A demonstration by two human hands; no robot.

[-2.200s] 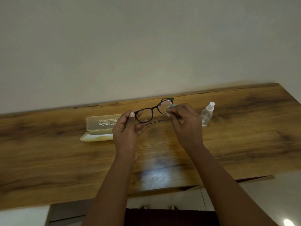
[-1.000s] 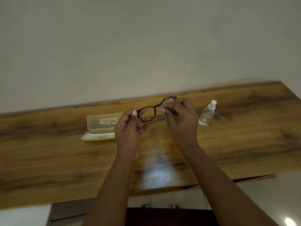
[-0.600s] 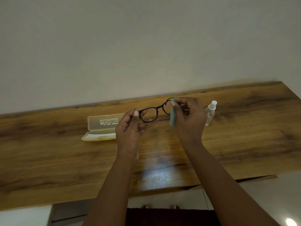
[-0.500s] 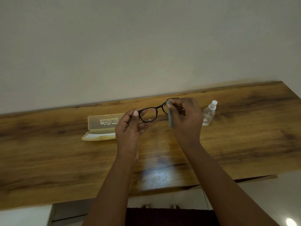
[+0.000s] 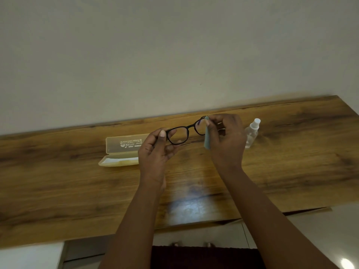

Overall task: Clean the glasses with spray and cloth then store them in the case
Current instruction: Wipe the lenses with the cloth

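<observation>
- The case (image 5: 124, 150) lies open on the table (image 5: 58, 191), near its back edge and left of the middle; the lid stands up with print on it, and the pale tray below holds nothing that we can make out.
- The spray bottle (image 5: 252, 133) stands upright near the back edge, towards the right corner, clear with a white cap, partly hidden behind our right hand (image 5: 226, 140).
- Our left hand (image 5: 155, 150) holds the glasses (image 5: 184, 133) above the table, fingers curled and pinching the left end of the black frame.
- Our right hand pinches the pale blue cloth (image 5: 207, 136) against the right lens, thumb and fingers closed together on it; a strip of cloth hangs down below the frame.
- The glasses sit between both hands, level with the case and the bottle.
</observation>
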